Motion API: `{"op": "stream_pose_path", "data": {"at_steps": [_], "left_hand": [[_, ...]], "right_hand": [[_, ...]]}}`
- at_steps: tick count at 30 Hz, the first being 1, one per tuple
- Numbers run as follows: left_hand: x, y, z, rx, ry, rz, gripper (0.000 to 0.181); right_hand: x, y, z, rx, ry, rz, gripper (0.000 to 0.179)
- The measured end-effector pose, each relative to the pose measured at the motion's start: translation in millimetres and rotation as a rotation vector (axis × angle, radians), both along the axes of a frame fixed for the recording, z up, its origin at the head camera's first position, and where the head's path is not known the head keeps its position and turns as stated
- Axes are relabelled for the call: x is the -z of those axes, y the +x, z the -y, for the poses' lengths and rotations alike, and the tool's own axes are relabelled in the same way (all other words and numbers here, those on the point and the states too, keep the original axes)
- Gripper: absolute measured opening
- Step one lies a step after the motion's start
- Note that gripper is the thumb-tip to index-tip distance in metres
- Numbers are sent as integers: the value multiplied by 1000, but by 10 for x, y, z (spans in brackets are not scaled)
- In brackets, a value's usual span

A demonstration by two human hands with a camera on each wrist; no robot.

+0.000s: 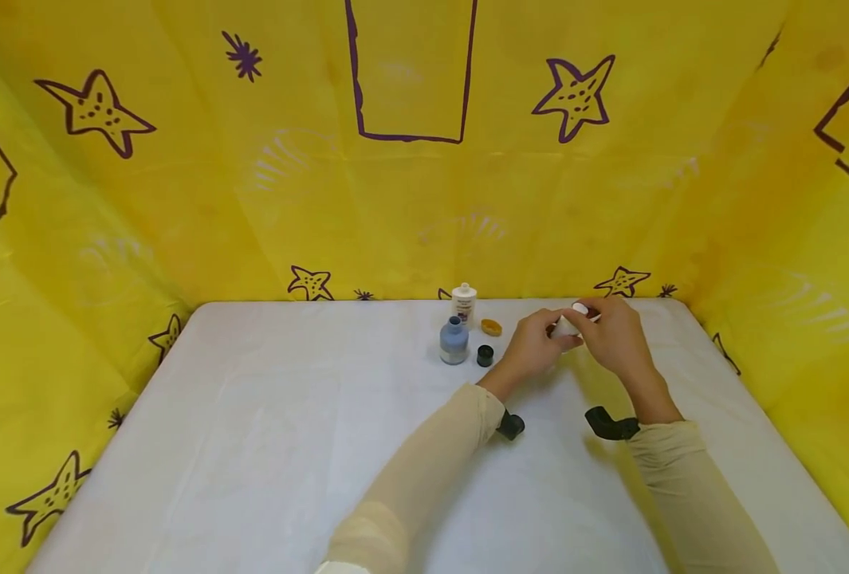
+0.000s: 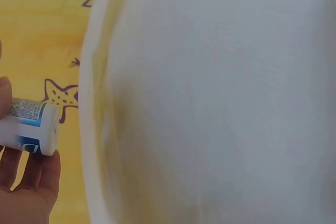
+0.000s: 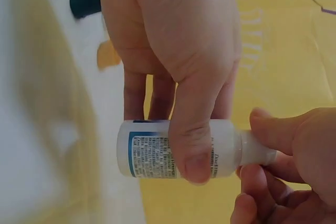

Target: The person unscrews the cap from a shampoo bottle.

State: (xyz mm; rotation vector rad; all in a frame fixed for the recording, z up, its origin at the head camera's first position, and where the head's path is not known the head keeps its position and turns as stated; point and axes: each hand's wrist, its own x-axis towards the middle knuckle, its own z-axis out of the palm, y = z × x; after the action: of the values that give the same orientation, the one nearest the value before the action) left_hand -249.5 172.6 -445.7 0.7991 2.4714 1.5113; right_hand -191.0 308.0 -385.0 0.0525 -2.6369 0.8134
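Over the right part of the table, my left hand [image 1: 536,344] grips a small white bottle [image 3: 152,149] with a blue-edged label of fine print. The bottle lies on its side in the right wrist view, the left thumb across its label. At its neck end my right hand [image 3: 310,156] pinches the white cap [image 3: 258,148] between thumb and fingers. Whether the cap is loose cannot be told. In the left wrist view, the bottle's base [image 2: 50,129] shows at the left edge, with left fingers [image 2: 50,174] beneath it.
Left of the hands stand a blue bottle [image 1: 454,343] with its neck uncovered and a white bottle [image 1: 464,306] behind it. A dark cap [image 1: 485,355] and an orange cap [image 1: 492,327] lie beside them. A yellow patterned cloth [image 1: 395,215] rises behind the white table [image 1: 252,446].
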Motion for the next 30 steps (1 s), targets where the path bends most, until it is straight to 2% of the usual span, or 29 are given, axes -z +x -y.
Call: {"op": "stream_pose_path", "data": {"at_steps": [8,13,23,30], "left_hand": [[-53,71,248,-34,20,-9,32],[-129,127,421,-20,27,-41,29],[-207,222,792,-9,6,-94,33],[-250,290,1028,-5,23,-64,33]], "right_hand": [[-48,14,209,-43,30,-75,22],[-112,53,355,-71,35,-107,23],[-193,136,659,-110,18,-80,26],[-203,159,859,-137,14,-83,27]]}}
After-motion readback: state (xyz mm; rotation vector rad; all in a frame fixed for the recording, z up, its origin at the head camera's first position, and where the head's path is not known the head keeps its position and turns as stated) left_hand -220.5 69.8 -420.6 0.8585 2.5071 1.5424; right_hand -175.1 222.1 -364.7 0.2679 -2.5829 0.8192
